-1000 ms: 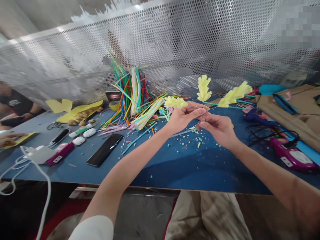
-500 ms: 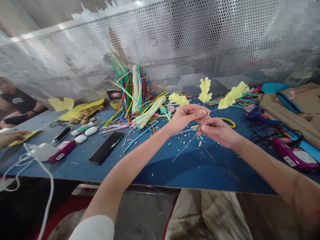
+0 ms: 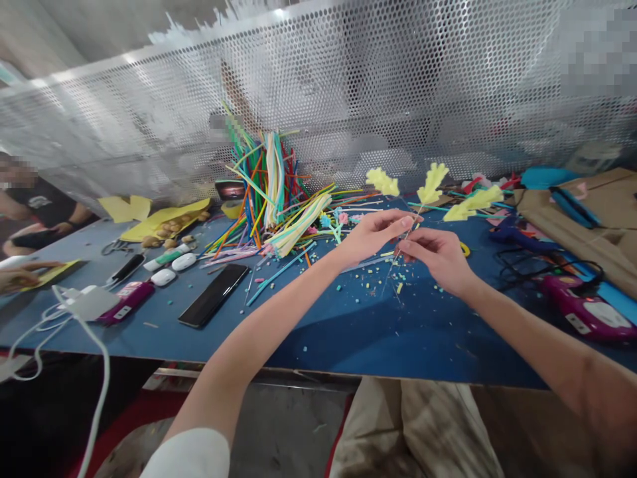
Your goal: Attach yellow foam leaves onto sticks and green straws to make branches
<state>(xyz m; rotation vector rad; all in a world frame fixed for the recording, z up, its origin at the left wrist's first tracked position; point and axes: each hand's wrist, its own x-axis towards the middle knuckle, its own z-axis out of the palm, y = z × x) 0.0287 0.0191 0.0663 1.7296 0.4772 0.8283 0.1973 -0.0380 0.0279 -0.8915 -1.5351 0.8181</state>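
Three yellow leaf shapes fan out on thin wire stems (image 3: 417,216) above my hands: a left leaf (image 3: 382,181), a middle leaf (image 3: 432,183) and a right leaf (image 3: 474,204). Thumb and fingers of my left hand (image 3: 375,234) pinch the stems where they meet. Just below and to the right, my right hand (image 3: 438,255) is closed on the same stems, its thumb against the fingertips. The lower wire ends slant down toward the table and look blurred. My fingers hide the exact joint.
Many coloured pipe cleaners (image 3: 273,189) are heaped at the back, with small clippings strewn on the blue table (image 3: 318,342). A black phone (image 3: 213,295) lies left; a purple device (image 3: 590,309) with a black cord lies right. Another person's hand (image 3: 22,277) touches yellow material far left.
The leaves have swung rightward and the stems now tilt to the right. The lower wire ends, spread apart before, appear closer together. My right hand has turned slightly.
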